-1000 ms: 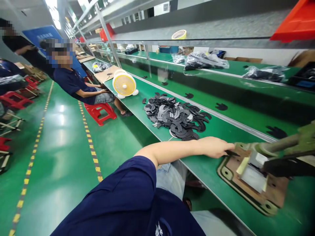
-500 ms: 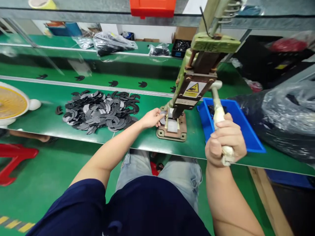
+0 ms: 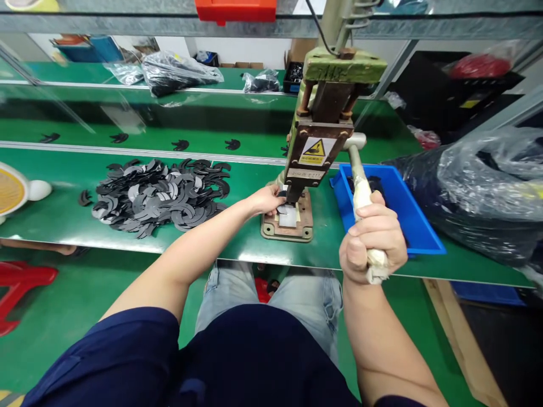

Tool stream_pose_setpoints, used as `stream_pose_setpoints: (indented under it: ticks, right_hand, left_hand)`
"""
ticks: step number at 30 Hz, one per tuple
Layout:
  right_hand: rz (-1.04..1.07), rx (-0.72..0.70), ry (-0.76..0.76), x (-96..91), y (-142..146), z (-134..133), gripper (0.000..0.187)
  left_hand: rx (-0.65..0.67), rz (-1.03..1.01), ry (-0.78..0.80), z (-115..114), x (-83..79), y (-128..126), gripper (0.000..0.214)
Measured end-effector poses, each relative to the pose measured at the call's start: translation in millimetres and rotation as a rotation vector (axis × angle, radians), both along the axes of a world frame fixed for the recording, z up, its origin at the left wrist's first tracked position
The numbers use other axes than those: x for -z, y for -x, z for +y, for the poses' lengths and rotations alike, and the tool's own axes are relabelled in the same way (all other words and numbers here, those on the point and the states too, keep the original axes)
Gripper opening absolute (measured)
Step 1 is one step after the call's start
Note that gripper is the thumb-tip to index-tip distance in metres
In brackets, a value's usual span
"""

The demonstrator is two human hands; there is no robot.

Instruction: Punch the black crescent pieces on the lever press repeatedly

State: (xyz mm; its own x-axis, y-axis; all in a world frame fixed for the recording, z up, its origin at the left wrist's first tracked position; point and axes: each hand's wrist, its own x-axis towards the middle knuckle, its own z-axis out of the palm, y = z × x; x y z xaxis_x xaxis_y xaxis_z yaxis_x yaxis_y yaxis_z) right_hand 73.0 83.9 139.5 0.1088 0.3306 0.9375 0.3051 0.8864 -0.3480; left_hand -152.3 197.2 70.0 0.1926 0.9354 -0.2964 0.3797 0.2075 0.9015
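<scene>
A green hand press [image 3: 314, 152] with a yellow warning label stands upright on the bench, its base plate [image 3: 271, 230] toward me. My right hand [image 3: 373, 240] is wrapped round the press's lever [image 3: 361, 192], whose grip is bound in pale tape. At the press's die, my left hand [image 3: 267, 200] pinches a thin dark grey curved piece [image 3: 281, 210] just under the ram; fingers and ram hide part of it. Left of the press lies a heap of similar curved pieces [image 3: 161, 195], black and grey.
A blue bin [image 3: 424, 226] with dark pieces sits right of the press, beside a large plastic-wrapped black bundle [image 3: 479, 192]. Several dark notched pieces [image 3: 180, 145] lie along the green strip behind. A yellow-and-white fan [image 3: 12, 189] stands at far left; a red box [image 3: 236, 10] hangs above.
My left hand has brought the curved piece further in under the ram, over the die. My right hand stays on the lever. The whole view has shifted slightly.
</scene>
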Motion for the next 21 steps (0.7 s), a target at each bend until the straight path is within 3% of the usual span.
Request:
stream_pose_setpoints:
  ticks: [5, 9, 12, 14, 16, 18, 21]
  right_hand:
    - [0.055, -0.027, -0.051, 0.0, 2.4, 6.2, 0.025]
    - [0.097, -0.012, -0.078, 0.5, 3.1, 12.7, 0.03]
    - [0.128, 0.021, -0.06, 1.6, 2.6, 16.2, 0.034]
    - [0.161, 0.037, -0.054, 2.1, 3.4, 17.8, 0.037]
    - [0.197, 0.038, -0.057, 2.3, 5.5, 19.3, 0.04]
    - [0.238, 0.033, -0.073, 2.0, 8.3, 21.0, 0.043]
    - [0.256, 0.028, -0.095, 1.5, 11.0, 22.7, 0.045]
  left_hand:
    - [-0.02, 0.023, 0.017, 2.5, -2.7, -6.2, 0.023]
    - [-0.071, 0.037, -0.195, -16.7, 0.7, -9.8, 0.023]
    - [-0.007, -0.022, -0.327, -41.7, 8.5, 1.8, 0.023]
    - [0.067, 0.034, -0.425, -56.0, 11.5, 24.2, 0.025]
    - [0.066, 0.257, -0.573, -61.9, 10.4, 58.0, 0.024]
    - [-0.009, 0.581, -0.685, -57.3, 5.7, 97.5, 0.025]
    - [-0.086, 0.985, -0.665, -35.6, -3.4, 150.4, 0.037]
